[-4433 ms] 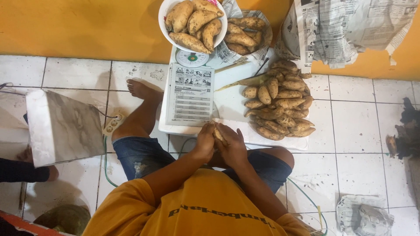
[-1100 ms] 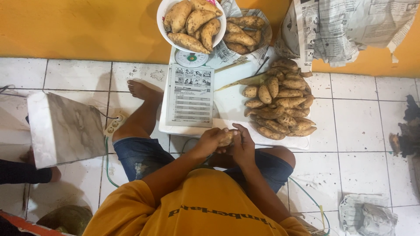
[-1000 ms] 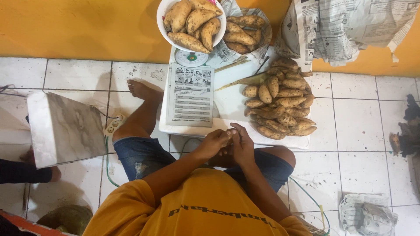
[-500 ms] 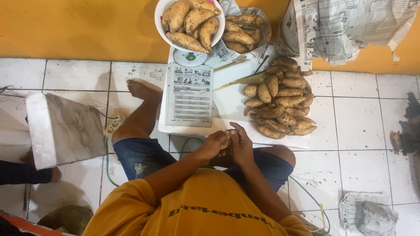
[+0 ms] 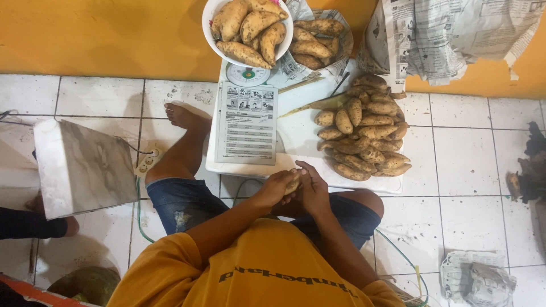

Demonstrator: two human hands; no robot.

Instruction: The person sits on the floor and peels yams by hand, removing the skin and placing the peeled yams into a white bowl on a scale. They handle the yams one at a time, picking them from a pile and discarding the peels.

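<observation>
Both hands, left hand (image 5: 274,190) and right hand (image 5: 313,190), clasp one tuber (image 5: 293,183), seemingly; it looks firm, light, rough-skinned, best gripped around its thick middle.

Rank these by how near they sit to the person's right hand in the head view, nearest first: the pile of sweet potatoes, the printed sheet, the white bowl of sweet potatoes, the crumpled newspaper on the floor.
From the right hand:
1. Pile of sweet potatoes, just ahead, to the right.
2. Printed sheet, ahead, to the left.
3. Crumpled newspaper, low right, and white bowl, top by the wall: too close to call.
</observation>
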